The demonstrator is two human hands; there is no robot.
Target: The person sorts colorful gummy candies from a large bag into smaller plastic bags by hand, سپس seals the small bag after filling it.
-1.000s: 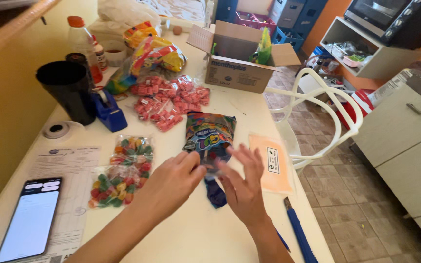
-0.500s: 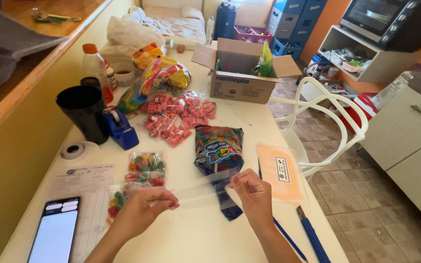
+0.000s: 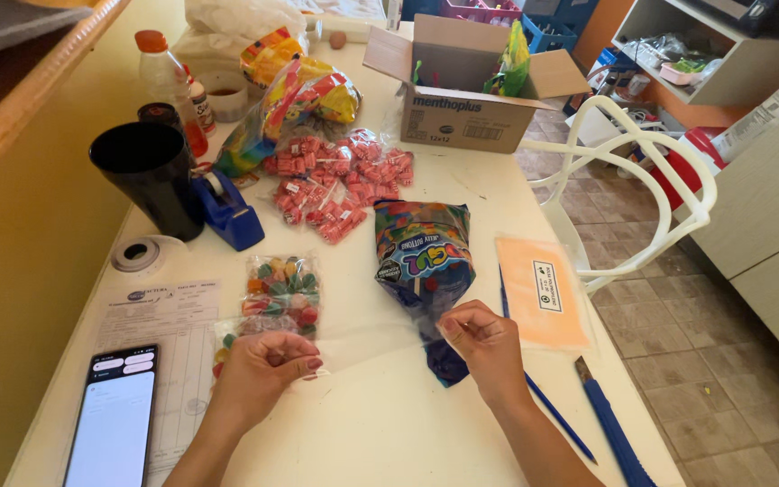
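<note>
My left hand and my right hand each pinch one end of a clear plastic strip, stretched flat between them just above the white table. Behind the strip lies a dark blue candy bag, its lower end beside my right hand. Two small clear packets of coloured jelly candies lie next to my left hand.
A phone rests on a printed sheet at the left. A blue tape dispenser, black cup, tape roll, red candy packets and cardboard box stand farther back. An orange packet, pen and blue knife lie right. White chair.
My hands have moved apart from in front of the blue bag, drawing the clear strip out between them. The view has shifted slightly.
</note>
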